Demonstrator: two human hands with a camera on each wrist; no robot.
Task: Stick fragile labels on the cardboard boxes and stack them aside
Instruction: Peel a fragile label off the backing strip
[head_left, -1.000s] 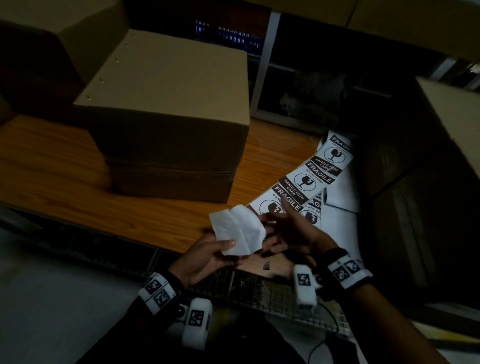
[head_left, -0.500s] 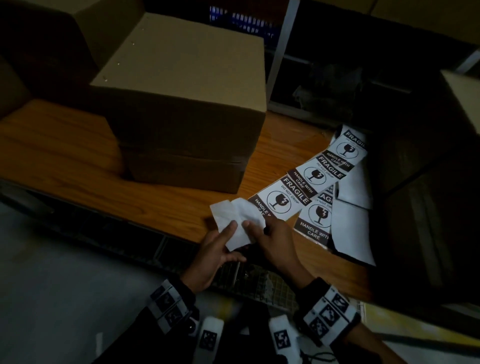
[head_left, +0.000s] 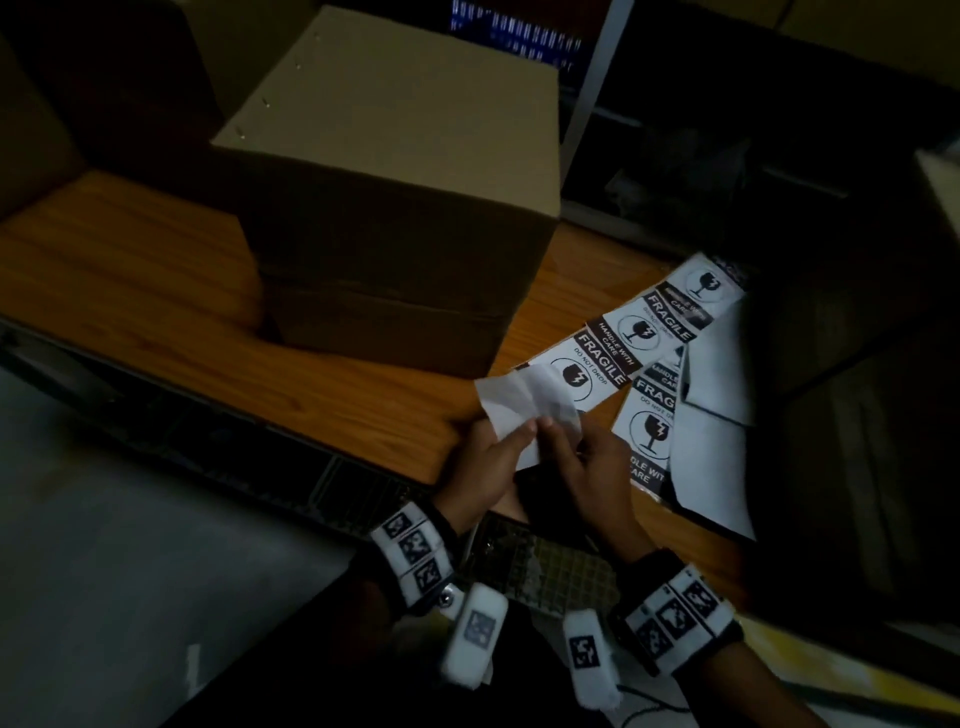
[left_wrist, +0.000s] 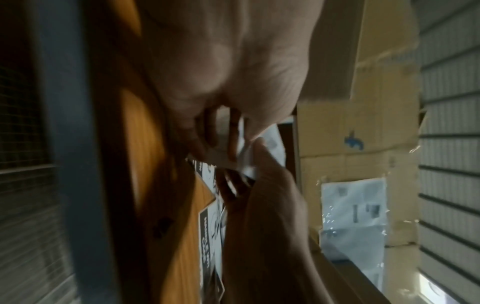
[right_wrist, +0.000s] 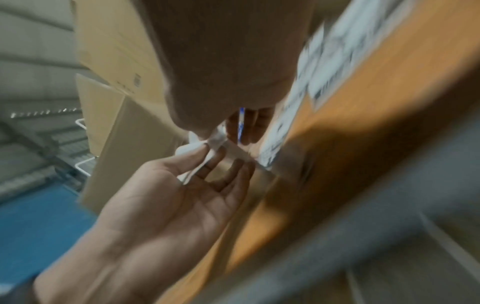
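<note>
A large cardboard box (head_left: 395, 182) stands on the wooden table (head_left: 130, 270). To its right lies a strip of black-and-white FRAGILE labels (head_left: 628, 338). At the table's front edge both hands hold a creased white label sheet (head_left: 511, 402), its blank side up. My left hand (head_left: 491, 460) pinches the sheet's lower left part between thumb and fingers (right_wrist: 207, 162). My right hand (head_left: 584, 462) pinches its right edge, fingertips close to those of the left. The sheet covers the near end of the strip.
More label sheets (head_left: 706, 441) lie fanned out at the table's right end. Other cardboard boxes (left_wrist: 363, 127) stand stacked around. A wire mesh rack (head_left: 545, 561) runs below the table's front edge. A grey floor (head_left: 130, 545) lies to the left.
My right hand has come off the label strip onto the white sheet, which both hands now pinch. The sheet has shifted right, over the strip's near end.
</note>
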